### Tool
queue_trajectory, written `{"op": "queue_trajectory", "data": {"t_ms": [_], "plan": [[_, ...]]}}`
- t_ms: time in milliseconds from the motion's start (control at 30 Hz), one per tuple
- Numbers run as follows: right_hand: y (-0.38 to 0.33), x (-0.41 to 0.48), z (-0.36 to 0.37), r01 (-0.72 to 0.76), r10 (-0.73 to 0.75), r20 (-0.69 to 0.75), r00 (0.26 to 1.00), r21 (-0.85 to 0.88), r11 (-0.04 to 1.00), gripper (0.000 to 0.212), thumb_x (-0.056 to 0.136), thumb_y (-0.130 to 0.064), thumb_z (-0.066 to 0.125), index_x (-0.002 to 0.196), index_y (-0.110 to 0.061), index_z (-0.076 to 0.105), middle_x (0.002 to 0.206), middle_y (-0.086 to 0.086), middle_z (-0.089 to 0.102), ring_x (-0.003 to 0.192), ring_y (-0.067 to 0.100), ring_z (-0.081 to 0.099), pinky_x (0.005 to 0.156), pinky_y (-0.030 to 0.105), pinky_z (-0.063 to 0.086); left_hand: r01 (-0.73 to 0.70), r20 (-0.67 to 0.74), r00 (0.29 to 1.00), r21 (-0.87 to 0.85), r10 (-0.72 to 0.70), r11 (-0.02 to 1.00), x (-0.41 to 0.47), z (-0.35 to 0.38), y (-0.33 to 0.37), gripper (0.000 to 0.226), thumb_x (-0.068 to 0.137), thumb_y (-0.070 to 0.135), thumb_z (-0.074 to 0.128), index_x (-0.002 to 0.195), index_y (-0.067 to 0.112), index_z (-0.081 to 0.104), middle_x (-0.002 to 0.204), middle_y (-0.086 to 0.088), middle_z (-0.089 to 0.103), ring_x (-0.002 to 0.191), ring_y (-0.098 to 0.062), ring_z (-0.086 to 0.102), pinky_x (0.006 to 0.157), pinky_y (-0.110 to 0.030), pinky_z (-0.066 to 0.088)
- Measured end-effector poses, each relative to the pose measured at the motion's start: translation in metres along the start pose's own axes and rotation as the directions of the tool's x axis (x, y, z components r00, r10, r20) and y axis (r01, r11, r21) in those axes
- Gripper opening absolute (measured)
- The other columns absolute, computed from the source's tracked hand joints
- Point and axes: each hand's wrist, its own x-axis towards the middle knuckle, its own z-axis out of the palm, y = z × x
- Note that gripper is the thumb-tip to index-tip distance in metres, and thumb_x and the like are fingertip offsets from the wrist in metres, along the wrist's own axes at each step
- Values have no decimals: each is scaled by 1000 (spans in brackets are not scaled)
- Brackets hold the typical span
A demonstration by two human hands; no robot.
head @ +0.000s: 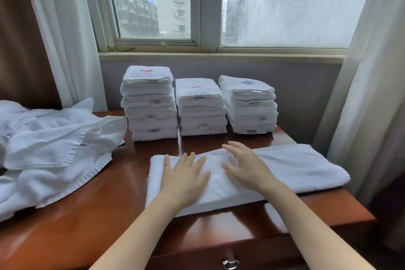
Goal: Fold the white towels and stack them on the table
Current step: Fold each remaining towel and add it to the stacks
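Resting on folded towel [295,166], left hand [184,174] and right hand [246,170], fingers [183,160] spread open, holding nothing

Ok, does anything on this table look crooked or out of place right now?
Nothing spilled or damaged. The left stack leans slightly, its upper towels offset left of the lower ones. The towel under the left hand and right hand overhangs the table at its right edge, and unfolded towels lie heaped at the left.

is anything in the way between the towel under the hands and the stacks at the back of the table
Nothing visible. Only a bare strip of table separates the towel from the three stacks; the unfolded pile lies off to the left.
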Motion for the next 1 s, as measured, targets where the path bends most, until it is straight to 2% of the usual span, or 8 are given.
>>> {"op": "queue_trajectory", "data": {"t_ms": [100, 167, 333, 567, 667, 833, 933, 1000], "plan": [[-2, -1, 11, 56, -46, 188, 981, -48, 997, 58, 101, -45, 45, 154, -27, 31, 165, -7, 13, 151, 7, 9, 122, 32, 12, 15, 13, 1000, 16, -15, 1000, -2, -2, -11, 58, 100, 57, 16, 155, 40, 10, 166, 6, 3, 152, -12, -2, 114, -59, -18], [-8, 0, 22, 89, -63, 226, 972, -106, 990, 60, 102, -49, 37, 156, -27, 23, 166, -4, 7, 151, 9, 3, 123, 33, 1, 37, 26, 999, 29, -38, 999, -5, -4, -25, 59, 99, 59, 16, 155, 42, 8, 166, 7, 1, 152, -11, -4, 115, -59, -17], [-38, 7, 55, 129, -87, 262, 961, -146, 981, 63, 102, -54, 22, 158, -29, 8, 166, -5, -5, 151, 9, -8, 123, 36, -7, 67, 45, 997, 54, -69, 996, -19, -13, -68, 60, 98, 62, 15, 155, 44, 3, 166, 9, -2, 151, -9, -6, 117, -58, -12], [-64, 6, 79, 137, -102, 236, 966, -133, 982, 63, 101, -55, 20, 158, -29, 8, 166, -6, -3, 151, 6, -7, 122, 33, -7, 73, 57, 996, 39, -75, 997, -37, -19, -100, 60, 99, 61, 15, 155, 44, 0, 165, 11, -4, 151, -7, -7, 119, -55, -11], [-50, 8, 69, 103, -69, 229, 971, -137, 985, 65, 101, -58, 19, 158, -28, 11, 165, -10, 3, 150, 4, -3, 119, 26, -5, 59, 54, 997, 29, -60, 998, -40, -21, -97, 60, 100, 60, 16, 155, 44, 1, 165, 11, -4, 151, -7, -7, 119, -54, -10], [-13, 11, 47, 49, 0, 204, 979, -234, 971, 62, 103, -53, 19, 158, -25, 12, 165, -8, 3, 151, 5, -2, 119, 26, -6, 75, 82, 994, 29, -77, 997, -37, -28, -90, 60, 100, 59, 17, 156, 41, 5, 166, 7, 0, 152, -11, -5, 119, -55, -10], [-7, 12, 39, 67, -43, 206, 978, -109, 992, 53, 105, -38, 29, 156, -26, 22, 164, -8, 14, 150, 5, 9, 120, 25, 3, 21, 95, 995, 5, -21, 1000, -23, -31, -59, 60, 101, 57, 20, 156, 35, 15, 166, 2, 5, 152, -15, -1, 120, -54, -9], [-3, 9, 30, 25, -29, 116, 993, 39, 999, 48, 104, -27, 36, 152, -29, 34, 159, -11, 30, 146, 4, 24, 115, 21, 16, -55, 81, 995, -18, 57, 998, -12, -28, -32, 59, 102, 56, 23, 156, 33, 20, 166, 2, 7, 152, -14, 1, 121, -52, -6]]}}
